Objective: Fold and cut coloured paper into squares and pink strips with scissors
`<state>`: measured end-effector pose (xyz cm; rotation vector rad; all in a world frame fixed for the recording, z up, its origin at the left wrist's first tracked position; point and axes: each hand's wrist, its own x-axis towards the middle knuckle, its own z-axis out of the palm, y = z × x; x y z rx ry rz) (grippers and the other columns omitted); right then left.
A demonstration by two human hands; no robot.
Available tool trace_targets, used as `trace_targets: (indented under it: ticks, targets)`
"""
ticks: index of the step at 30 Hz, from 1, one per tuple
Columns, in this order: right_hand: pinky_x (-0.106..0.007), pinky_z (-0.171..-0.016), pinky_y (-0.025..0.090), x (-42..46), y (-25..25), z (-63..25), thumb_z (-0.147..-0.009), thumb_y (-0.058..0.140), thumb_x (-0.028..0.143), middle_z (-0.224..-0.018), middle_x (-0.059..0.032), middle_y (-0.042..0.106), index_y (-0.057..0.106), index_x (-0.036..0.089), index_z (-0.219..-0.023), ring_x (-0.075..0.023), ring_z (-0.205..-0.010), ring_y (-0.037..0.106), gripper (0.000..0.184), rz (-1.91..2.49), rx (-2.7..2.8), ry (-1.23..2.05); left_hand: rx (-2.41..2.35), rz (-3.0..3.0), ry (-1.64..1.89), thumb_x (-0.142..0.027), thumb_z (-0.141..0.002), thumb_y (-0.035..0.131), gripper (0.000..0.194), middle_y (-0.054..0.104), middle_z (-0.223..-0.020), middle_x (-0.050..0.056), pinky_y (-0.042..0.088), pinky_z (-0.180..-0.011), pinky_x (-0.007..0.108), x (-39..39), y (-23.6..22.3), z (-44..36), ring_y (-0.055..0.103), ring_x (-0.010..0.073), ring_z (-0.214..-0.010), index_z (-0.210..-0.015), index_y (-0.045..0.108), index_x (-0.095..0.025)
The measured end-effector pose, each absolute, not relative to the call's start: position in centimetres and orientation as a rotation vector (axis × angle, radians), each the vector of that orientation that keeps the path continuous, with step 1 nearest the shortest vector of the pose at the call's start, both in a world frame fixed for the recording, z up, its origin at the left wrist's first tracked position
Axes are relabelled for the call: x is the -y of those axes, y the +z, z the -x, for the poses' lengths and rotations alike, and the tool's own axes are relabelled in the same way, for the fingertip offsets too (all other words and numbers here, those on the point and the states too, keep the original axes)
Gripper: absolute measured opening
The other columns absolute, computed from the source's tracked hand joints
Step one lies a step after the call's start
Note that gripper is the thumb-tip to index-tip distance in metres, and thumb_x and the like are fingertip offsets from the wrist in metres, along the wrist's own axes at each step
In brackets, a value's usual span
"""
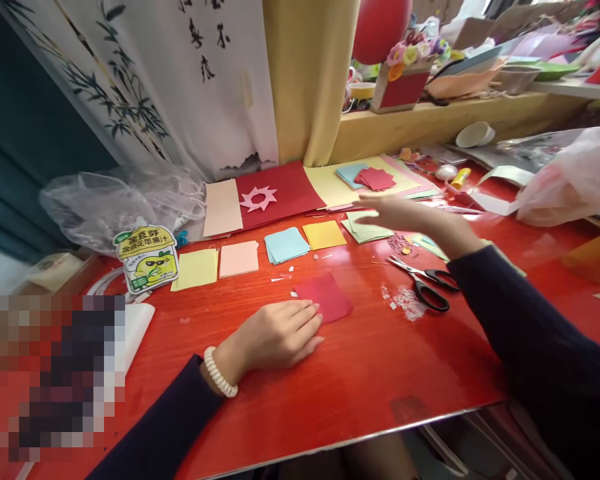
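My left hand (280,333) lies flat on the red table, its fingertips on the lower left edge of a red paper square (333,298). A white coiled band circles that wrist. Stretched out at the back right, my right hand (405,217) hovers close to a stack of light green paper squares (367,229), fingers extended and slightly blurred, with nothing visible in them. In a row to the left are yellow-orange squares (325,234), light blue squares (287,245), pink squares (239,259) and pale yellow squares (195,269).
Black-handled scissors (430,283) lie beside small paper scraps (409,303). Behind the row, a pink folded paper ring (259,199) rests on dark red card (285,180); red folded pieces (376,178) lie farther right. A lemon-pictured packet (149,259) stands at left; a plastic bag (575,177) is at right.
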<state>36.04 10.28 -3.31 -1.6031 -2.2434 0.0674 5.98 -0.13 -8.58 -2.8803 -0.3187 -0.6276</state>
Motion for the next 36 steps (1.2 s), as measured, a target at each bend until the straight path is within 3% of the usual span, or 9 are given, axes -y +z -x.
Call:
trace_targets:
  ticks: [6,12,17,21,23,27,31,34,36]
  targets:
    - [-0.047,-0.098,0.041,-8.4,-7.3,-36.7,-0.094,0.033,0.041,-0.139,-0.0129,0.046,0.043,0.017,-0.137,-0.0294,-0.125,0.046,0.050,1.666,2.132,-0.137,0.463,2.824,-0.607,-0.028,-0.092,0.046,0.034,0.063,-0.121,0.013,0.050,-0.097,0.039,-0.2,-8.8,-6.0,0.060,0.0238,-0.112,-0.115,0.058,-0.007]
    - [-0.049,-0.092,0.041,-7.6,-7.8,-36.4,-0.094,0.032,0.044,-0.110,-0.0136,0.064,0.068,0.018,-0.097,-0.0297,-0.105,0.057,0.044,1.721,2.136,-0.215,0.485,2.851,-0.558,-0.032,-0.093,0.045,0.034,0.066,-0.116,0.013,0.050,-0.095,0.039,-0.3,-9.0,-6.0,0.062,0.0236,-0.106,-0.110,0.060,-0.008]
    - [-0.045,-0.088,0.044,-8.4,-8.8,-36.3,-0.093,0.038,0.042,-0.124,-0.0182,0.058,0.051,0.012,-0.128,-0.0320,-0.114,0.053,0.048,1.776,2.111,-0.225,0.661,2.914,-0.465,-0.046,-0.091,0.044,0.053,0.056,-0.128,0.019,0.042,-0.104,0.045,-0.1,-9.0,-6.0,0.052,0.0291,-0.120,-0.123,0.052,-0.004]
    - [-0.041,-0.073,0.048,-9.1,-10.3,-36.6,-0.091,0.041,0.033,-0.094,-0.0141,0.071,0.065,0.015,-0.109,-0.0313,-0.085,0.065,0.035,1.834,2.170,-0.158,0.722,2.967,-0.373,-0.045,-0.092,0.040,0.052,0.054,-0.132,0.018,0.037,-0.108,0.044,-0.2,-9.2,-6.1,0.048,0.0287,-0.125,-0.124,0.053,-0.006]
    - [-0.042,-0.072,0.048,-9.4,-10.8,-36.7,-0.091,0.037,0.027,-0.094,-0.0138,0.071,0.067,0.016,-0.104,-0.0311,-0.082,0.066,0.035,1.839,2.156,-0.165,0.714,2.969,-0.365,-0.045,-0.092,0.040,0.051,0.053,-0.133,0.018,0.037,-0.108,0.044,-0.2,-9.2,-6.2,0.047,0.0289,-0.125,-0.123,0.054,-0.006]
    - [-0.044,-0.082,0.049,-9.0,-9.9,-36.3,-0.092,0.031,0.022,-0.115,-0.0131,0.066,0.064,0.016,-0.113,-0.0301,-0.100,0.063,0.039,1.781,2.090,-0.210,0.677,2.951,-0.415,-0.044,-0.092,0.041,0.050,0.055,-0.130,0.019,0.040,-0.105,0.043,-0.2,-9.2,-6.1,0.050,0.0288,-0.123,-0.120,0.056,-0.006]
    - [-0.048,-0.105,0.038,-5.8,-6.4,-34.3,-0.096,0.025,0.025,-0.141,-0.0066,0.046,0.042,0.019,-0.139,-0.0247,-0.131,0.041,0.046,1.638,1.991,-0.316,0.653,2.965,-0.468,-0.045,-0.092,0.043,0.051,0.055,-0.130,0.019,0.039,-0.106,0.044,-0.3,-9.3,-6.0,0.048,0.0277,-0.125,-0.121,0.054,-0.005]
    - [-0.053,-0.107,0.036,-1.7,-5.0,-31.5,-0.094,0.034,0.025,-0.138,-0.0013,0.049,0.036,0.028,-0.142,-0.0250,-0.132,0.040,0.049,1.359,2.084,-0.283,0.638,2.992,-0.487,-0.043,-0.091,0.045,0.046,0.058,-0.125,0.017,0.039,-0.105,0.045,-0.3,-9.1,-6.0,0.049,0.0272,-0.122,-0.118,0.056,-0.007]
    - [-0.052,-0.103,0.043,0.7,-5.5,-29.7,-0.092,0.038,0.024,-0.124,0.0003,0.061,0.046,0.035,-0.136,-0.0244,-0.121,0.053,0.046,1.138,2.362,-0.154,0.639,2.999,-0.495,-0.043,-0.090,0.046,0.043,0.062,-0.116,0.016,0.044,-0.099,0.043,-0.3,-8.8,-5.9,0.054,0.0269,-0.113,-0.110,0.059,-0.008]
